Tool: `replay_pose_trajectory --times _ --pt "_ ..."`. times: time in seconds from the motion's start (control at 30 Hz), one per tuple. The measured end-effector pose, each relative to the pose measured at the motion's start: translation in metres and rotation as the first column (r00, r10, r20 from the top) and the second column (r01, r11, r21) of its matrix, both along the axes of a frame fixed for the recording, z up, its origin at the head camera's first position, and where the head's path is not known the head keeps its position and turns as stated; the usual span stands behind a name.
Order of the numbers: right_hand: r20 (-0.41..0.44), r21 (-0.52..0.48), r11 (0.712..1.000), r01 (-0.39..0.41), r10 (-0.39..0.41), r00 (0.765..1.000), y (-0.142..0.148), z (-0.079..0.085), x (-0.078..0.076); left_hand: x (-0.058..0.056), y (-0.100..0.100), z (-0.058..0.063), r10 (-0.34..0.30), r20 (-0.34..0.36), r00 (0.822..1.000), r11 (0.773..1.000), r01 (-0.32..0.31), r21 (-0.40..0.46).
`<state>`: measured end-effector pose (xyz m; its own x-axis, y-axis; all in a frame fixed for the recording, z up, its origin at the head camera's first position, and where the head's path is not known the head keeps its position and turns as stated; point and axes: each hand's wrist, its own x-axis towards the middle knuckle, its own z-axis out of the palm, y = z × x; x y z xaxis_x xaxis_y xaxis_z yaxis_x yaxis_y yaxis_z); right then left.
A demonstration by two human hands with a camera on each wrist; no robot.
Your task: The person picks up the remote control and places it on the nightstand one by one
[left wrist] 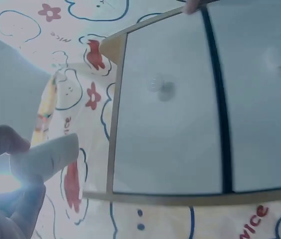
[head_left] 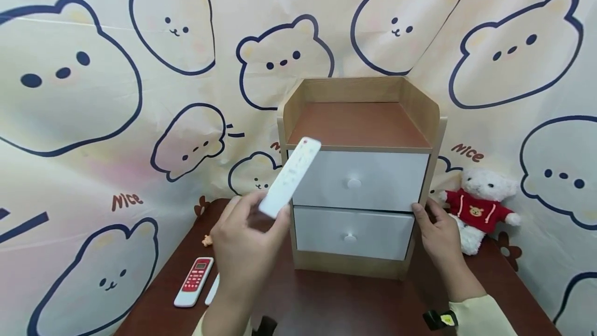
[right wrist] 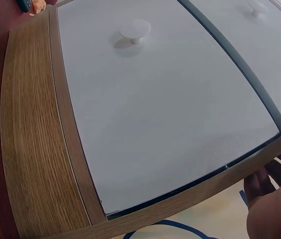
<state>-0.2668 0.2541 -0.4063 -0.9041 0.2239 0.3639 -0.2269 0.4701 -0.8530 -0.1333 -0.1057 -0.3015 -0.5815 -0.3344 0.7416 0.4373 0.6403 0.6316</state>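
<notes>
My left hand (head_left: 249, 237) holds a slim white remote control (head_left: 291, 175) by its lower end, between thumb and fingers. The remote tilts up to the right, its top overlapping the left edge of a small wooden drawer cabinet (head_left: 347, 268) in the head view. Two pale drawer fronts with round white knobs, an upper drawer (head_left: 322, 178) and a lower drawer (head_left: 322, 227), are pushed in. My right hand (head_left: 438, 229) grips the cabinet's right side panel, thumb at the front edge near the gap between the drawers and fingers around the outside.
Left on the dark red-brown table (head_left: 326, 299) lies a white remote with a red face (head_left: 195, 281). Beside it a white object (head_left: 212, 290) is partly hidden by my left arm. A small orange item (head_left: 207, 241) lies farther back. A teddy bear (head_left: 478, 211) in red sits right of the cabinet.
</notes>
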Motion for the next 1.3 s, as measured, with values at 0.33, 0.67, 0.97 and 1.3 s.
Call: replay_pose_trajectory --times 0.33,0.67,0.97,1.3 --pt "0.008 -0.016 1.0 -0.019 0.019 1.0 0.003 -0.006 0.001 -0.063 0.036 0.047 -0.001 -0.042 0.999 0.996 -0.002 -0.094" --pt "-0.005 0.005 1.0 -0.018 0.018 1.0 0.003 -0.001 0.002 -0.093 0.062 0.08 0.047 0.056 0.997 0.991 -0.04 -0.13" --pt "-0.048 -0.031 0.999 -0.017 0.015 0.999 -0.001 -0.001 -0.001 -0.107 0.096 0.102 0.081 0.207 0.975 0.977 -0.037 -0.208" --pt "-0.053 -0.059 0.998 0.007 -0.01 0.999 -0.005 -0.003 0.001 -0.118 0.144 0.106 0.115 0.207 0.972 0.926 -0.029 -0.375"
